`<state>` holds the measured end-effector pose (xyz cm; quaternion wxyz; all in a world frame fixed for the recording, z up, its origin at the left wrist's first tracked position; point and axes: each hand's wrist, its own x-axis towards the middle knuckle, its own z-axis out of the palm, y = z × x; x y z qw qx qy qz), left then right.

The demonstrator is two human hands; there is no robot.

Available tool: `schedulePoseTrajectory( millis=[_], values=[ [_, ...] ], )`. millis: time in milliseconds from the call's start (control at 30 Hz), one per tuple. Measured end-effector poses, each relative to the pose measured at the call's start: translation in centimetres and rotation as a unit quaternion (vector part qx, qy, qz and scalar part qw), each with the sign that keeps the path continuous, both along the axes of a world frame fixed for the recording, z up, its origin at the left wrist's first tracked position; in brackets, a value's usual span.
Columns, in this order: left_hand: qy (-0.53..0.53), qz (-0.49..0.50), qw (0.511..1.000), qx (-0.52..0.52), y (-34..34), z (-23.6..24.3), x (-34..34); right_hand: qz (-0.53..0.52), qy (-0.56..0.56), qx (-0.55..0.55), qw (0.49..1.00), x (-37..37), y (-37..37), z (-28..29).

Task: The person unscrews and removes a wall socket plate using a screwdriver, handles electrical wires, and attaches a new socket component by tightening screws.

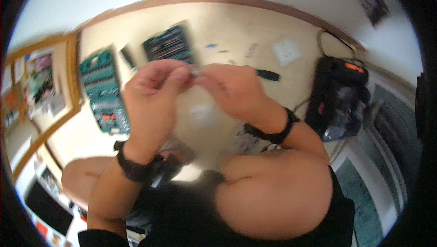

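My left hand [157, 94] and my right hand [234, 87] meet above the floor, fingertips pinched together. Between them is a small shiny grey metal piece [195, 71], too blurred and covered to tell its kind. Both hands are closed on it. Past my right hand, a dark green handle [267, 75] like a screwdriver's lies on the floor, its other end hidden by the hand. Behind my left hand lies an open green case of dark tools [167, 44], partly covered. A black wristband [136, 167] is on my left wrist, another [273, 133] on my right.
A green socket set case [104, 92] lies open at the left, with a dark-handled tool [128, 59] beside it. Small loose bits and a clear packet [287, 50] lie farther off. A black bag [339, 96] stands at the right. A wooden-framed cabinet [68, 74] borders the left.
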<state>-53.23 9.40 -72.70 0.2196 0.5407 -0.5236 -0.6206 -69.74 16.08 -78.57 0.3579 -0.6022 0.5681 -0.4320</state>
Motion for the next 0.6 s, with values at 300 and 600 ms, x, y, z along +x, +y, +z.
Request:
schedulePoseTrajectory(
  millis=[300, 600],
  values=[
    [-0.069, -0.082, 0.991, -0.081, -1.9, -1.2, -2.6, -0.154, 0.203, -0.167, 0.953, -1.1, 1.4, -2.5],
    [-0.004, -0.026, 1.0, -0.009, -1.5, -0.4, -5.3, -0.246, 0.201, -0.273, 0.908, -2.7, 1.5, -2.3]
  ],
)
